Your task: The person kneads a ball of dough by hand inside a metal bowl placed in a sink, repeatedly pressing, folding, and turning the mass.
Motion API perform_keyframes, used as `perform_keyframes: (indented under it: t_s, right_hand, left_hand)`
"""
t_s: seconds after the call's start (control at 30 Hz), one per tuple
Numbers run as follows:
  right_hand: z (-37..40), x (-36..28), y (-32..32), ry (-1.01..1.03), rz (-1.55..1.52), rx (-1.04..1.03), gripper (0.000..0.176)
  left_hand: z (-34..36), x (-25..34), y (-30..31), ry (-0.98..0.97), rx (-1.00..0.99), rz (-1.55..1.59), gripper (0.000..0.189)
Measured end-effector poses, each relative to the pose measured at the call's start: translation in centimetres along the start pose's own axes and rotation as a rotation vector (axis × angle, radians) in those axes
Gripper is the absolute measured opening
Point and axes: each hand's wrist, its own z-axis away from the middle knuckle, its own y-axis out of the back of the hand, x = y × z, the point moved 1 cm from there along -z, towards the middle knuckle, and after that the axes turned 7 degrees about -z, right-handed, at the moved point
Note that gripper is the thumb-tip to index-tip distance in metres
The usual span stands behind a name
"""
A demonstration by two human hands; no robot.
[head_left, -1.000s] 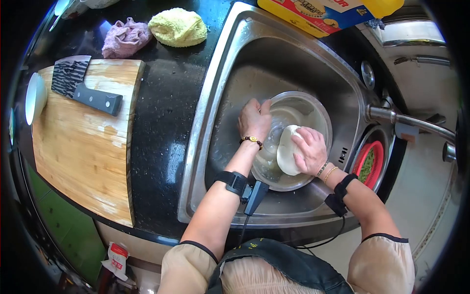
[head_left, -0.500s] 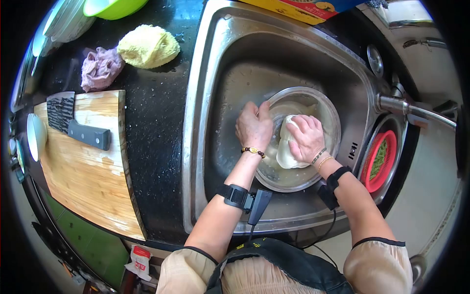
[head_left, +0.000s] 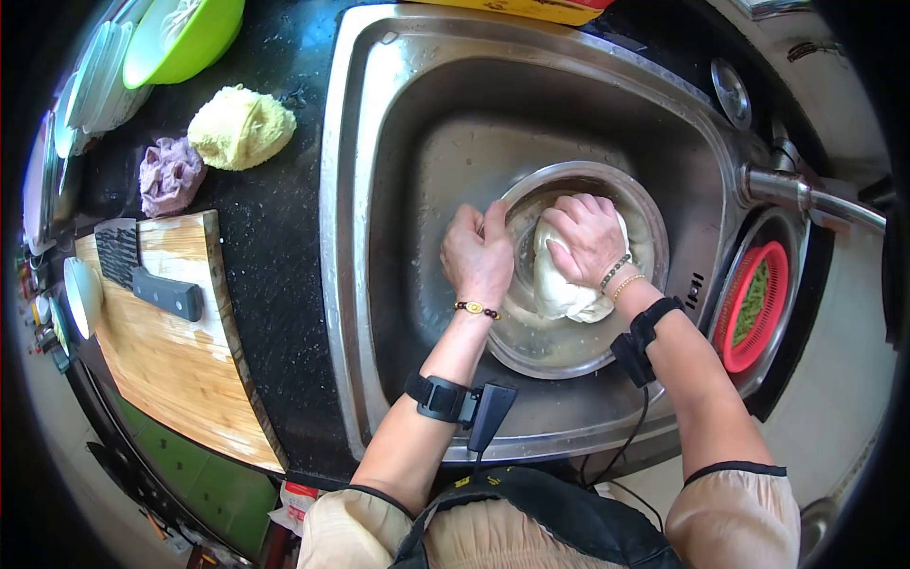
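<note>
A round metal basin point(head_left: 656, 209) holding cloudy water stands in the steel sink point(head_left: 445, 156). In that water lies a soft white lump of dough point(head_left: 559, 292), folded at its lower end. My right hand point(head_left: 588, 235) grips the dough from above, its fingers curled over the top. My left hand point(head_left: 477, 254) is closed on the left rim of the basin, thumb toward the inside. The dough's underside and the fingertips of my left hand are hidden.
Left of the sink lies a wooden cutting board point(head_left: 180, 370) with a cleaver point(head_left: 166, 292) on it. Behind it are a purple cloth point(head_left: 171, 178), a yellow cloth point(head_left: 242, 128) and a green bowl point(head_left: 204, 47). A faucet point(head_left: 782, 187) and red basket point(head_left: 735, 337) are at right.
My right hand has shifted slightly up and left over the dough, whose lower end now looks more bunched. My left hand keeps hold of the rim. The whole view has shifted a little.
</note>
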Motion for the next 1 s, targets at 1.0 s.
perform_keyframes:
  t_s: [1.0]
  right_hand:
    - [-2.0,-1.8,2.7,-0.128,0.004,-0.434,0.057]
  left_hand:
    - [-0.9,-1.1,-0.4,-0.101,0.019,0.024,0.043]
